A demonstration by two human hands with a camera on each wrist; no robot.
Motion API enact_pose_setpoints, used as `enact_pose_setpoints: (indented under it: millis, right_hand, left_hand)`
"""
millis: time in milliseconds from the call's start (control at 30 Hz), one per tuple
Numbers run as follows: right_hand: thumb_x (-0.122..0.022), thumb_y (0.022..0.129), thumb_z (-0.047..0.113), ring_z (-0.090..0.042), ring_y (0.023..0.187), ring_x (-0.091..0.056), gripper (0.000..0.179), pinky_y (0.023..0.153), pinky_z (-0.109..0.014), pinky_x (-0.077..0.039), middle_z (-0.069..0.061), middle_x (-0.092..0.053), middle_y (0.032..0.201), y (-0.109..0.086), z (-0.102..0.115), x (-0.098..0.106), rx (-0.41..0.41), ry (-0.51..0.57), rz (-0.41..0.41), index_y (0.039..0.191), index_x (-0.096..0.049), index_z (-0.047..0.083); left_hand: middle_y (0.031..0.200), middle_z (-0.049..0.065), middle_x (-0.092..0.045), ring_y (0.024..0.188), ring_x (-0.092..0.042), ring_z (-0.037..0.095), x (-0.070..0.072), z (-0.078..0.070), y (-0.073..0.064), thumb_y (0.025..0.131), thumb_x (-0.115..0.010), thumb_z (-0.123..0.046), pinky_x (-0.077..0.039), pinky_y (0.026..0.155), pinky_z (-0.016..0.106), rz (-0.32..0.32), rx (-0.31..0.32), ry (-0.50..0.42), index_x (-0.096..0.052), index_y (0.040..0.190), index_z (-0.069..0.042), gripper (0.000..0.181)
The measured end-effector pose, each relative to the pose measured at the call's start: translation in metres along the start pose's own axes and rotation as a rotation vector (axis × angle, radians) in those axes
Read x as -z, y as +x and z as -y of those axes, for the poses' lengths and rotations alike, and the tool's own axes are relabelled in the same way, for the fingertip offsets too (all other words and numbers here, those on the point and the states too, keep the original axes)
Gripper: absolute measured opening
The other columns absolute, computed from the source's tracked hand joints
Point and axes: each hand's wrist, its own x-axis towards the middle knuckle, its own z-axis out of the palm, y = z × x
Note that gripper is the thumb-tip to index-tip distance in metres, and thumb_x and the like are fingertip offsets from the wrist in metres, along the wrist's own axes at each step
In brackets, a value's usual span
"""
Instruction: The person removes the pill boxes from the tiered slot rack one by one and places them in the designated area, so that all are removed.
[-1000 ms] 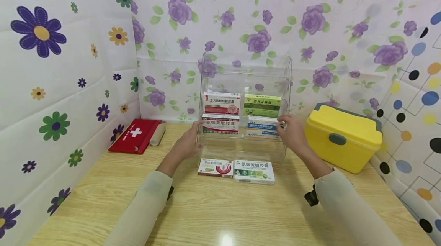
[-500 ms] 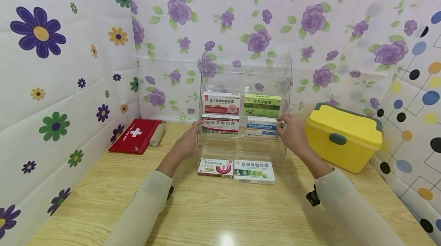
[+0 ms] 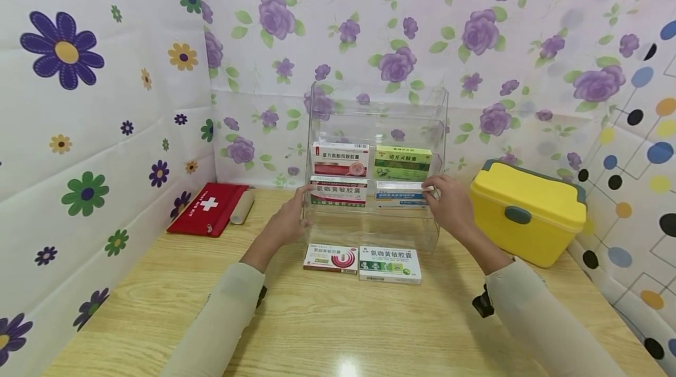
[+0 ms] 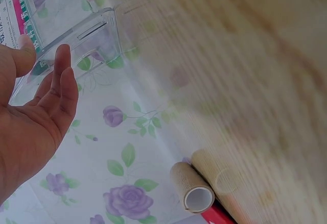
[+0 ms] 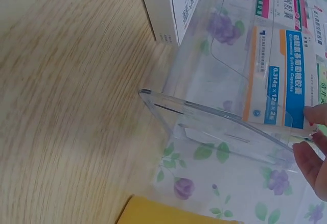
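A clear acrylic display rack (image 3: 369, 229) stands against the back cloth with medicine boxes in two tiers. My right hand (image 3: 448, 204) pinches the right end of a white, blue and orange medicine box (image 3: 399, 195) in the lower filled tier; its printed front shows close up in the right wrist view (image 5: 278, 78). My left hand (image 3: 287, 218) holds the rack's left side edge, beside a white and magenta medicine box (image 3: 338, 192). In the left wrist view its fingers (image 4: 65, 89) bend about the clear side panel. Above sit a red-and-white box (image 3: 340, 160) and a green box (image 3: 402, 162).
Two more medicine boxes, one with pink rings (image 3: 331, 258) and one white and green (image 3: 389, 263), lie before the rack. A red first aid pouch (image 3: 203, 209) and a cardboard tube (image 3: 242, 206) are at left. A yellow case (image 3: 523, 212) stands right.
The blue and orange box has shifted slightly left and sits a little lower in its tier, with the right hand still on its end. The left hand stays at the rack's edge.
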Motion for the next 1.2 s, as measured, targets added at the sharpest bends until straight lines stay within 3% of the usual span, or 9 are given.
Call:
enact_pose_setpoints:
  millis: [333, 600, 1033, 1200]
  right_hand:
    - [-0.077, 0.085, 0.004, -0.032, 0.102, -0.064, 0.013, 0.088, -0.049, -0.049, -0.009, -0.069, 0.107, 0.002, -0.005, -0.003, 0.106, 0.101, -0.079, 0.098, -0.073, 0.004]
    - [-0.078, 0.083, 0.001, -0.031, 0.099, -0.065, 0.013, 0.084, -0.047, -0.05, -0.009, -0.069, 0.104, 0.003, -0.004, -0.002, 0.155, 0.129, -0.116, 0.095, -0.074, 0.002]
    - [-0.078, 0.084, 0.001, -0.03, 0.099, -0.064, 0.016, 0.081, -0.046, -0.051, -0.011, -0.067, 0.104, 0.003, 0.006, 0.009, 0.178, 0.155, -0.17, 0.099, -0.074, 0.0]
    - [-0.078, 0.083, 0.001, -0.028, 0.098, -0.065, 0.016, 0.076, -0.04, -0.051, -0.011, -0.068, 0.104, 0.003, 0.008, 0.012, 0.207, 0.162, -0.208, 0.099, -0.075, 0.0]
  left_hand:
    - [0.133, 0.02, -0.056, 0.072, -0.061, 0.021, 0.0, 0.0, 0.0, 0.091, -0.072, -0.007, -0.044, 0.051, 0.031, -0.008, -0.007, 0.012, -0.012, 0.155, -0.027, 0.089]
    - [0.133, 0.021, -0.056, 0.065, -0.059, 0.02, 0.0, 0.001, 0.0, 0.092, -0.071, -0.008, -0.043, 0.049, 0.031, -0.004, -0.007, 0.014, -0.011, 0.155, -0.027, 0.089]
    - [0.133, 0.022, -0.056, 0.067, -0.06, 0.021, 0.001, -0.001, 0.0, 0.092, -0.071, -0.008, -0.044, 0.05, 0.032, -0.008, -0.008, 0.014, -0.012, 0.154, -0.027, 0.088]
    - [0.133, 0.022, -0.056, 0.064, -0.058, 0.02, 0.0, 0.0, 0.0, 0.092, -0.071, -0.008, -0.043, 0.049, 0.032, -0.003, -0.004, 0.011, -0.012, 0.154, -0.027, 0.088]
